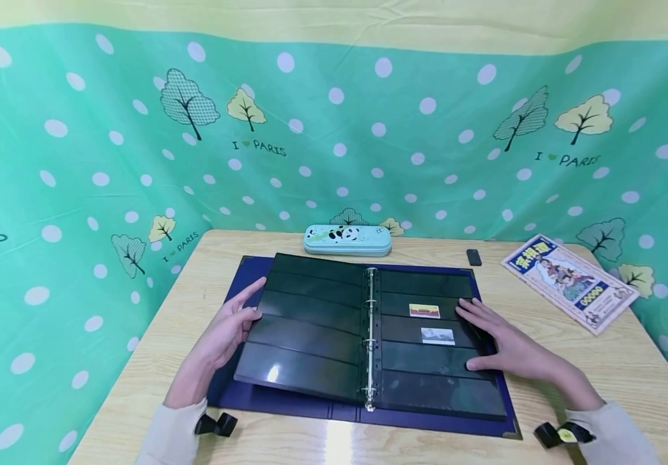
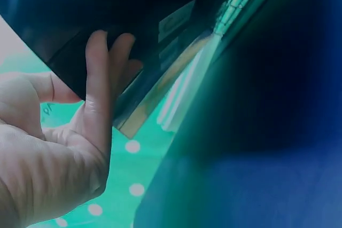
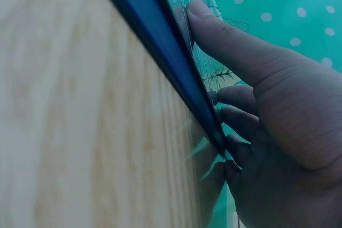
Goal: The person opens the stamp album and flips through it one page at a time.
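A navy ring binder (image 1: 287,399) lies spread on the table, with black pocket pages on both sides of its metal rings (image 1: 370,329). My left hand (image 1: 226,336) pinches the outer edge of the left black page (image 1: 310,323), which is tilted up off the cover. In the left wrist view, thumb and fingers (image 2: 97,73) sit on opposite faces of that page. My right hand (image 1: 510,345) rests on the outer edge of the right page (image 1: 432,391), fingers spread. Two small stamps sit in that page's pockets, a red-and-yellow one (image 1: 425,311) and a grey one (image 1: 437,336).
Behind the binder stands a light blue panda pencil case (image 1: 348,240). A small black object (image 1: 474,258) lies near the binder's far right corner. Farther right is a colourful printed booklet (image 1: 568,283). A green dotted curtain (image 1: 334,129) hangs along the table's back and sides.
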`<state>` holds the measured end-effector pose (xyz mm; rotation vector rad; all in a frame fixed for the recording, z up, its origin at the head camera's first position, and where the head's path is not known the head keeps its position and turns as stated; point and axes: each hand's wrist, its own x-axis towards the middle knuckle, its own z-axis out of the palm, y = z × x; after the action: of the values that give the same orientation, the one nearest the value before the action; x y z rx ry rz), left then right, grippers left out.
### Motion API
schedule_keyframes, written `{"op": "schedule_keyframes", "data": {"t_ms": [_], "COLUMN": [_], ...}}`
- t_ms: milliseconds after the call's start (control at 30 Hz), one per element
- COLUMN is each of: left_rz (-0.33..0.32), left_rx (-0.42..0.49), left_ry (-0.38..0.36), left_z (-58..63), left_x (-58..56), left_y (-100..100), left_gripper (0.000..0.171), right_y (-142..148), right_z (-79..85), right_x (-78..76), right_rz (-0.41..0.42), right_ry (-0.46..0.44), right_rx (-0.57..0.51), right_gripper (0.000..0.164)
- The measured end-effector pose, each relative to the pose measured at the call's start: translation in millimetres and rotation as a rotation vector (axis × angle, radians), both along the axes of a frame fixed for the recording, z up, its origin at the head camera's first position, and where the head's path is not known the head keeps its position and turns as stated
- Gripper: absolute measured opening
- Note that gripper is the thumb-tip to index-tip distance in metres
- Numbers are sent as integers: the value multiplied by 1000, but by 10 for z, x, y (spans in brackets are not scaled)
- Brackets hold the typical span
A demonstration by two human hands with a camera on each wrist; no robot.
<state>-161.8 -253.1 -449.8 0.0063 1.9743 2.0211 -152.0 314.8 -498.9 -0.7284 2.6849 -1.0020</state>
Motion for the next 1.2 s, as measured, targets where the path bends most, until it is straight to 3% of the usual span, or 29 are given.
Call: {"op": "schedule_keyframes", "data": {"t_ms": [333,567,900,1100,1200], "left_rz": [-11,6,109,120,116], "left_rx": [-83,-88,-175,-287,-323], "left_ry": [-23,-4,72,191,190], "left_z": [-118,-186,-258,-372,-400], "left_x": [-7,21,38,46,51], "left_y": [-13,1,113,145,167], "left_gripper": [83,84,79,69,71], "right_y": [1,-9,-9,-10,-10], "right_z": [-1,4,7,16,14], "right_x": [-2,0,2,9,11], "right_rz": [-2,1,-3,-10,-13], "right_ry": [-10,-9,-16,-23,-26], "right_rx": [-7,-12,-5,-2,-1], "right_gripper": [104,103,103,103,104]}}
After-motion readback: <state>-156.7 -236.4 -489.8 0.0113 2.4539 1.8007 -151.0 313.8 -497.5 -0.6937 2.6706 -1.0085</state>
